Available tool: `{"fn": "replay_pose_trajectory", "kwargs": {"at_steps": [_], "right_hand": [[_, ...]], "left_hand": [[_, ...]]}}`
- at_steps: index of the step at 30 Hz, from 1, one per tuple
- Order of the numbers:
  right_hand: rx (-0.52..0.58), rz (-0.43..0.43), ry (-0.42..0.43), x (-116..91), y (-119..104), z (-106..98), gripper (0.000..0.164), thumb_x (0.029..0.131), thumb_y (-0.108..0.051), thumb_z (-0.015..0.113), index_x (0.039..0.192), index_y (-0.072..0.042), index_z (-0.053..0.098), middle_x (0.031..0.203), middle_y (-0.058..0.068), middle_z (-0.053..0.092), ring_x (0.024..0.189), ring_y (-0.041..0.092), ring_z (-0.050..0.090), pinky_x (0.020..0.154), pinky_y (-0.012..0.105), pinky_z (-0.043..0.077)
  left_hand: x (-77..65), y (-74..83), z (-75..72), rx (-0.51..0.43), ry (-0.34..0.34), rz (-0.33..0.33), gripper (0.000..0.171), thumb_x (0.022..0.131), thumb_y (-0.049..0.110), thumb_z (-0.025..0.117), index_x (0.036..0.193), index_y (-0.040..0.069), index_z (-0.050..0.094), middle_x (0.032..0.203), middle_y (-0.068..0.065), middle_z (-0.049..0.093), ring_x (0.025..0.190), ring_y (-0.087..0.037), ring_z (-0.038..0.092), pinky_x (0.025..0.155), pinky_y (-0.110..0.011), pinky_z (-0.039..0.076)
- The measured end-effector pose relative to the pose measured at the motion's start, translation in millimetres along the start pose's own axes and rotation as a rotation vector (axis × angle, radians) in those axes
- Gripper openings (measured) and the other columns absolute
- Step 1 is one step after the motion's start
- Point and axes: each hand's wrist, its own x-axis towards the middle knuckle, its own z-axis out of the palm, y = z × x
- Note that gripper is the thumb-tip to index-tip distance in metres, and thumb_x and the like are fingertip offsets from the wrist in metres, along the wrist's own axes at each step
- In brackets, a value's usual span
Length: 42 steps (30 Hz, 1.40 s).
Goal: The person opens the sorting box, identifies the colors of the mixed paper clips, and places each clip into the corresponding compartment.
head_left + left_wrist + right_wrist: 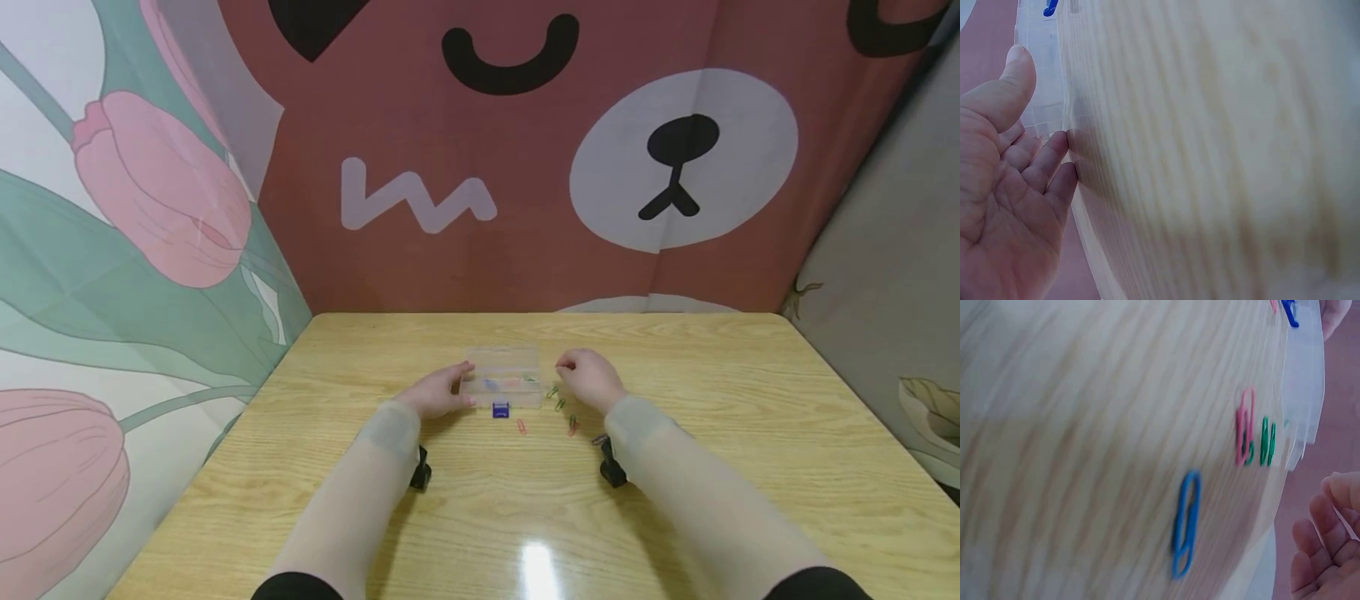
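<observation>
A clear plastic box point(501, 399) with a blue latch point(500, 410) stands on the table, its transparent lid point(501, 358) raised or laid back behind it. Blue, pink and green bits show inside. My left hand point(438, 392) grips its left end, thumb at the front and fingers around the side. To the right of the box, my right hand point(592, 379) has curled fingers, thumb near the index fingertip; whether something is between them cannot be seen. Below it lie green paper clips point(1264, 440), a pink paper clip point(1240, 437) over a green one, and a blue paper clip point(1185, 525).
Another pink paper clip point(521, 427) lies in front of the box. The wooden table point(360, 358) ends at a printed cloth point(525, 267) behind. Black wrist mounts point(612, 467) sit under both wrists.
</observation>
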Motion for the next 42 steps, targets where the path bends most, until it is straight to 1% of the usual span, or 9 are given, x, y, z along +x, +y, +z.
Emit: {"fn": "replay_pose_trajectory", "kwargs": {"at_steps": [11,18,22,24,27,31,34,38,42], "right_hand": [[0.025,0.057,-0.002,-8,23,-8,0.02,0.098,-0.015,0.055,0.104,-0.002,0.068,0.106,0.015,0.065,0.092,0.027,0.058,0.083,0.045,0.048],[0.056,0.058,-0.037,-16,34,-14,0.016,0.096,-0.016,0.059,0.099,-0.003,0.068,0.097,0.01,0.065,0.081,0.023,0.055,0.074,0.039,0.047],[0.089,0.041,-0.111,-22,42,-18,0.012,0.094,-0.017,0.063,0.095,-0.006,0.07,0.092,0.004,0.065,0.079,0.019,0.053,0.073,0.035,0.045],[0.118,0.042,-0.172,-25,46,-20,0.011,0.093,-0.018,0.066,0.093,-0.008,0.07,0.092,0.003,0.065,0.08,0.018,0.052,0.073,0.033,0.043],[0.191,0.073,-0.276,-31,51,-24,0.008,0.089,-0.016,0.07,0.091,-0.009,0.07,0.092,0.002,0.064,0.081,0.018,0.051,0.072,0.032,0.042],[0.281,0.079,-0.396,-38,55,-28,0.009,0.082,-0.01,0.076,0.087,-0.006,0.069,0.085,0.003,0.063,0.077,0.017,0.051,0.07,0.03,0.043],[0.309,0.046,-0.467,-41,57,-31,0.014,0.078,-0.006,0.079,0.085,-0.002,0.068,0.078,0.002,0.062,0.072,0.016,0.051,0.066,0.028,0.044],[0.29,0.037,-0.5,-43,56,-32,0.018,0.075,-0.006,0.082,0.083,-0.003,0.067,0.075,0.001,0.06,0.071,0.015,0.049,0.065,0.028,0.043],[0.243,0.042,-0.493,-44,54,-30,0.018,0.075,-0.008,0.082,0.081,-0.005,0.066,0.076,0.001,0.057,0.072,0.016,0.048,0.066,0.03,0.042]], "left_hand": [[-1.2,0.5,0.2,-0.023,0.001,-0.001,0.07,0.093,0.032,0.064,0.153,0.019,0.03,0.156,-0.001,0.028,0.143,-0.025,0.023,0.116,-0.043,0.02],[-0.5,-0.3,0.7,-0.004,0.003,-0.011,0.071,0.093,0.035,0.064,0.153,0.021,0.03,0.156,0.0,0.029,0.143,-0.025,0.024,0.116,-0.042,0.02],[-0.5,-0.1,0.6,-0.005,0.003,-0.003,0.07,0.093,0.034,0.064,0.153,0.02,0.03,0.156,-0.001,0.029,0.143,-0.026,0.025,0.116,-0.043,0.02],[-0.4,0.0,0.5,-0.01,0.004,0.003,0.07,0.093,0.033,0.064,0.153,0.019,0.03,0.156,-0.003,0.029,0.143,-0.027,0.025,0.116,-0.043,0.021],[0.1,0.1,0.5,-0.008,0.003,0.002,0.071,0.093,0.034,0.064,0.153,0.02,0.03,0.156,-0.002,0.028,0.143,-0.026,0.024,0.116,-0.043,0.021],[1.2,-0.8,0.6,-0.002,0.003,-0.002,0.071,0.093,0.034,0.065,0.153,0.02,0.03,0.156,-0.001,0.028,0.143,-0.025,0.024,0.116,-0.043,0.021],[2.3,-1.9,1.2,-0.003,0.005,-0.006,0.071,0.092,0.035,0.065,0.153,0.021,0.03,0.156,-0.001,0.029,0.143,-0.025,0.025,0.116,-0.043,0.021],[3.1,-2.8,2.2,-0.01,0.005,-0.007,0.072,0.092,0.035,0.065,0.153,0.022,0.03,0.156,-0.001,0.029,0.143,-0.025,0.025,0.116,-0.043,0.02],[2.7,-2.1,2.2,-0.013,0.001,-0.006,0.071,0.092,0.035,0.065,0.153,0.022,0.03,0.156,-0.001,0.028,0.143,-0.026,0.024,0.116,-0.043,0.02]]}}
